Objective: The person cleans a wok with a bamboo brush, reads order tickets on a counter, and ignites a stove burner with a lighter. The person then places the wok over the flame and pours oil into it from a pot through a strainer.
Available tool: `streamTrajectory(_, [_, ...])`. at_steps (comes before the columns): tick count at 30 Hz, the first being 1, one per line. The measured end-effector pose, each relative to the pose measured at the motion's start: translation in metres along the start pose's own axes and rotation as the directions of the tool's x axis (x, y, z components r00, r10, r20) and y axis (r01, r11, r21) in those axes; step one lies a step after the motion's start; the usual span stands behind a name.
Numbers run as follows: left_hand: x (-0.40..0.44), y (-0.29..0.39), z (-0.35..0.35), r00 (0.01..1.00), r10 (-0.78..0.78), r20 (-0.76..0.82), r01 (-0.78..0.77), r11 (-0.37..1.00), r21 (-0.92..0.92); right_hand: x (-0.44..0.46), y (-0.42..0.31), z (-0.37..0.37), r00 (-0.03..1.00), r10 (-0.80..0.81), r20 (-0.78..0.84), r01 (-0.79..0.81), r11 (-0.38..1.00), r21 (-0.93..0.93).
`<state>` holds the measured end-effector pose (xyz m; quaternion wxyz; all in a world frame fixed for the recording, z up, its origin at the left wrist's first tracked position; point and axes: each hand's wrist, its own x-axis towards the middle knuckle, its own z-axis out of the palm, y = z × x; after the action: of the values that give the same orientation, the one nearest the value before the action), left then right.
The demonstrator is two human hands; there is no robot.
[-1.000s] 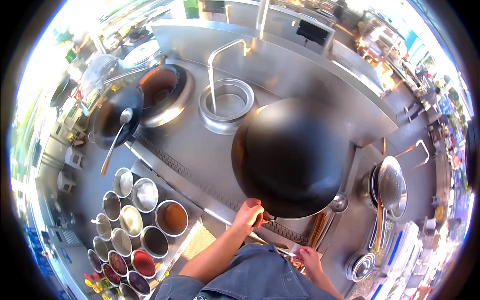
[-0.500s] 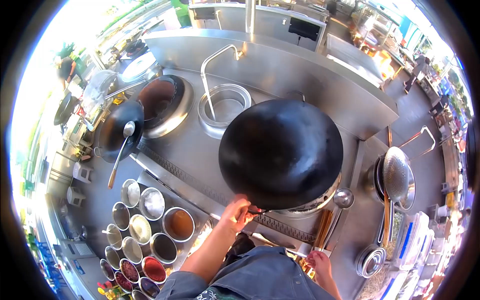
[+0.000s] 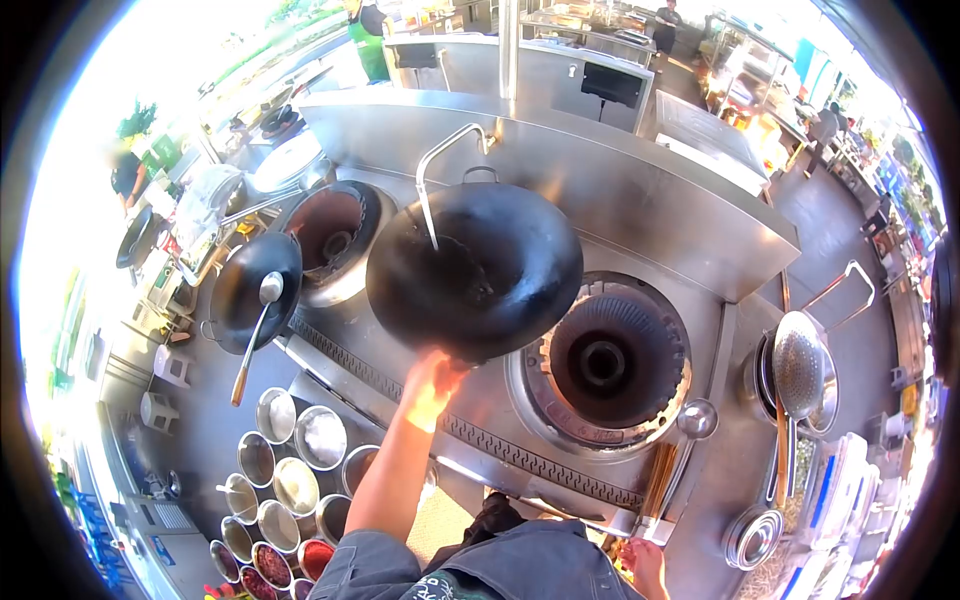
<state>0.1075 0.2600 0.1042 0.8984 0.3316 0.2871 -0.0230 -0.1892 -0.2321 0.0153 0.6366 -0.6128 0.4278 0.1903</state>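
Note:
My left hand [image 3: 437, 375] is closed on the near edge of a large black wok [image 3: 480, 270], by its handle. The wok is off the burner, over the round steel basin, with the tap [image 3: 430, 190] reaching over it. To its right the ringed burner [image 3: 603, 365] lies uncovered. At the bottom right my right hand [image 3: 642, 555] is close to my apron, beside the lower end of the wooden chopsticks [image 3: 658, 478]; its fingers are small and partly hidden.
A second wok [image 3: 250, 300] with a ladle [image 3: 270, 290] in it is at the left, near another burner [image 3: 330, 235]. Several seasoning pots [image 3: 296, 486] stand front left. At the right are a perforated strainer [image 3: 799, 365] and steel bowls [image 3: 752, 538]. People stand beyond the counter.
The wok has moved left off the right burner to over the basin, with my left hand on it. The burner has come into view. My right hand has moved slightly lower in view.

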Motion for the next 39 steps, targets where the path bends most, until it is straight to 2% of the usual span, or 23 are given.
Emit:
streamTrajectory(1, [-0.001, 0.003, 0.003, 0.995, 0.006, -0.098, -0.005, 1.000, 0.005, 0.004, 0.006, -0.002, 1.000, -0.001, 0.008, 0.001, 1.000, 0.007])
streamTrajectory(5, [0.008, -0.001, -0.010, 0.994, 0.014, -0.113, -0.016, 1.000, -0.020, -0.001, 0.005, 0.000, 1.000, -0.019, 0.009, 0.018, 0.999, 0.038])
streamTrajectory(9, [0.010, -0.010, -0.028, 0.997, 0.083, -0.010, -0.083, 0.997, -0.010, 0.003, 0.010, -0.001, 1.000, -0.007, -0.026, 0.008, 0.999, 0.034])
streamTrajectory(10, [0.020, -0.013, -0.042, 0.981, 0.179, 0.068, -0.188, 0.971, 0.150, 0.004, 0.011, -0.001, 1.000, -0.007, -0.029, 0.008, 0.999, 0.037])
streamTrajectory(12, [0.021, -0.015, -0.049, 0.951, 0.259, 0.166, -0.299, 0.907, 0.296, 0.005, 0.014, -0.001, 0.999, -0.023, -0.036, 0.025, 0.998, 0.053])
streamTrajectory(13, [0.020, -0.016, -0.052, 0.798, 0.493, 0.346, -0.599, 0.592, 0.539, 0.005, 0.016, -0.001, 0.999, -0.025, -0.037, 0.027, 0.998, 0.059])
streamTrajectory(14, [0.015, -0.013, -0.047, 0.573, 0.586, 0.573, -0.765, 0.131, 0.630, 0.006, 0.017, -0.001, 0.999, -0.012, -0.032, 0.014, 0.998, 0.065])
streamTrajectory(15, [0.010, -0.009, -0.041, 0.571, 0.583, 0.578, -0.768, 0.130, 0.627, 0.005, 0.019, -0.002, 1.000, 0.001, -0.026, 0.001, 0.997, 0.071])
streamTrajectory(17, [0.001, -0.002, -0.031, 0.456, 0.555, 0.696, -0.767, -0.152, 0.623, 0.005, 0.023, -0.003, 1.000, 0.001, -0.022, 0.001, 0.998, 0.056])
streamTrajectory(18, [0.000, -0.003, -0.030, 0.452, 0.553, 0.700, -0.770, -0.155, 0.619, 0.005, 0.025, -0.003, 1.000, 0.003, -0.015, -0.002, 0.999, 0.035])
streamTrajectory(19, [-0.002, -0.006, -0.031, 0.558, 0.547, 0.624, -0.783, 0.098, 0.615, 0.005, 0.027, -0.003, 1.000, 0.000, -0.016, 0.000, 0.999, 0.041])
streamTrajectory(21, [-0.006, -0.010, -0.030, 0.658, 0.503, 0.560, -0.747, 0.343, 0.569, 0.002, 0.030, -0.003, 0.999, 0.024, -0.031, -0.023, 0.999, 0.037])
streamTrajectory(23, [-0.009, -0.014, -0.029, 0.554, 0.541, 0.633, -0.783, 0.081, 0.617, 0.000, 0.035, -0.006, 0.999, 0.018, -0.028, -0.017, 0.999, 0.036])
streamTrajectory(24, [-0.011, -0.018, -0.033, 0.551, 0.534, 0.642, -0.788, 0.079, 0.611, -0.001, 0.038, -0.006, 1.000, 0.012, -0.023, -0.012, 1.000, 0.028])
streamTrajectory(25, [-0.012, -0.023, -0.039, 0.542, 0.532, 0.651, -0.770, 0.004, 0.638, -0.001, 0.042, -0.006, 0.999, 0.014, -0.030, -0.013, 0.999, 0.042])
streamTrajectory(26, [-0.016, -0.030, -0.037, 0.638, 0.491, 0.593, -0.759, 0.270, 0.592, -0.004, 0.041, -0.005, 1.000, 0.010, -0.021, -0.010, 1.000, 0.010])
streamTrajectory(28, [-0.023, -0.043, -0.032, 0.802, 0.389, 0.453, -0.565, 0.741, 0.363, -0.008, 0.045, -0.008, 1.000, 0.006, 0.012, -0.007, 1.000, 0.028])
streamTrajectory(29, [-0.024, -0.055, -0.044, 0.841, 0.363, 0.402, -0.498, 0.811, 0.308, -0.013, 0.042, -0.006, 1.000, 0.010, -0.007, -0.010, 1.000, 0.017])
streamTrajectory(32, [-0.051, -0.073, -0.025, 0.883, 0.313, 0.350, -0.440, 0.811, 0.386, -0.021, 0.032, 0.002, 0.997, -0.027, -0.078, 0.026, 1.000, -0.018])
streamTrajectory(34, [-0.069, -0.089, -0.006, 0.896, 0.333, 0.292, -0.435, 0.789, 0.435, -0.008, 0.049, -0.004, 0.979, -0.121, -0.164, 0.119, 0.993, -0.023])
streamTrajectory(36, [-0.082, -0.106, 0.002, 0.916, 0.313, 0.249, -0.398, 0.783, 0.478, 0.043, 0.113, -0.028, 0.828, -0.491, -0.271, 0.378, 0.846, -0.376])
streamTrajectory(38, [-0.087, -0.122, -0.010, 0.932, 0.262, 0.252, -0.359, 0.775, 0.521, 0.034, 0.091, -0.029, 0.756, -0.595, -0.273, 0.468, 0.783, -0.411])
streamTrajectory(39, [-0.078, -0.128, -0.027, 0.935, 0.057, 0.349, -0.152, 0.956, 0.253, 0.009, 0.060, -0.025, 0.820, -0.456, -0.346, 0.245, 0.826, -0.508])
